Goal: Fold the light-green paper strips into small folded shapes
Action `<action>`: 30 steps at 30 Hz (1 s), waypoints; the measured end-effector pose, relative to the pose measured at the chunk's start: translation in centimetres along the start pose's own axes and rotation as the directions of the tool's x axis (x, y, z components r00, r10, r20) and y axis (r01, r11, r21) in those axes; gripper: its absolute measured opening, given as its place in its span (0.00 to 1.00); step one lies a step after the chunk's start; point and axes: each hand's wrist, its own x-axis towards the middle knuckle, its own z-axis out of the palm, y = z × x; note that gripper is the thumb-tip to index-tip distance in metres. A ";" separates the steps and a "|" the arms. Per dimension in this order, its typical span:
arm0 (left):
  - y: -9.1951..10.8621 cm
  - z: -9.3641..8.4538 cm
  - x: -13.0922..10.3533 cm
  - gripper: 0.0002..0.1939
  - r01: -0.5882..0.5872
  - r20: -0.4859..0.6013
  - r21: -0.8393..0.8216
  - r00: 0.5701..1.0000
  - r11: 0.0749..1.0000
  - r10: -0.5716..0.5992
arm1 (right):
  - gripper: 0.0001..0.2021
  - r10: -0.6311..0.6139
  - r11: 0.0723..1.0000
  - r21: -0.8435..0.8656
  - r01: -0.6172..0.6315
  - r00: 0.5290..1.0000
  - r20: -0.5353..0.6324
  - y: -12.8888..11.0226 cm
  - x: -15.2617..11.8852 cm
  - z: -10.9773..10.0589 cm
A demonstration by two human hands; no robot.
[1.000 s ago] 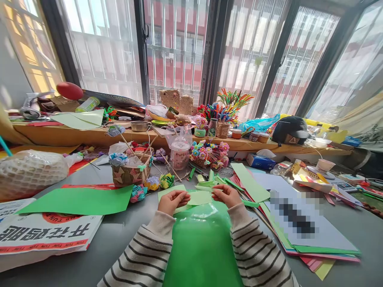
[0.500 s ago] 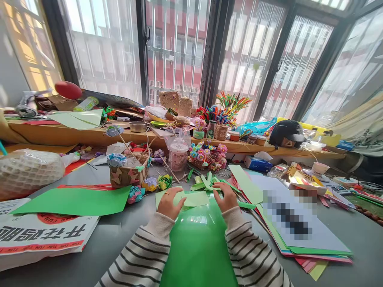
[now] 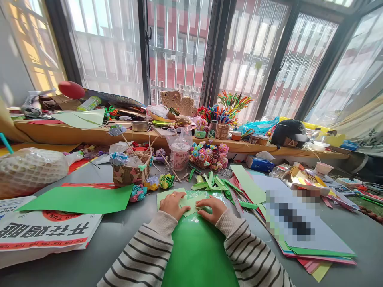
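Right hand (image 3: 213,209) inward, against pale paper (image 3: 192,204)

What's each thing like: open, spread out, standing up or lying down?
Pale green paper, partly covered.
Left hand, spread on that paper.
Right hand, touching it, fingers bent.
Green strips, loosely piled.
Paper stack, edges uneven.
Tissue box, open, tissue sticking out.
Patterned cup, upright.
Silver can, lying on its side.

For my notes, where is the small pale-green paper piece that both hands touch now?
In the head view, the small pale-green paper piece is near the middle, between the left hand and right hand, over the glossy green surface's far part.
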 end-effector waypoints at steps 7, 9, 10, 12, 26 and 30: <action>0.6 -0.5 -0.4 0.20 -0.034 0.046 -0.041 0.998 0.999 0.036 | 0.22 0.062 0.991 -0.114 -0.076 0.991 -0.120 1.0 0.5 0.4; 0.6 -0.6 -0.4 0.20 -0.045 0.061 -0.051 0.997 0.998 0.049 | 0.24 0.061 0.988 -0.132 -0.075 0.992 -0.108 1.1 0.5 0.4; 0.6 -0.6 -0.4 0.20 -0.052 0.073 -0.051 0.996 0.997 0.056 | 0.24 0.058 0.988 -0.136 -0.071 0.993 -0.102 1.1 0.5 0.3; 0.4 -0.5 -0.3 0.16 -0.079 0.084 -0.046 0.993 0.996 0.083 | 0.24 0.054 0.989 -0.129 -0.070 0.991 -0.125 1.0 0.5 0.1; -0.6 0.4 0.6 0.11 -0.029 -0.085 -0.647 0.996 0.762 -0.034 | 0.09 0.457 0.835 0.481 -0.268 0.824 -0.334 1.1 0.8 -0.5; -0.8 0.6 0.8 0.11 0.003 -0.144 -0.704 0.979 0.710 -0.146 | 0.11 0.512 0.756 0.601 -0.258 0.806 -0.298 1.0 0.8 -0.6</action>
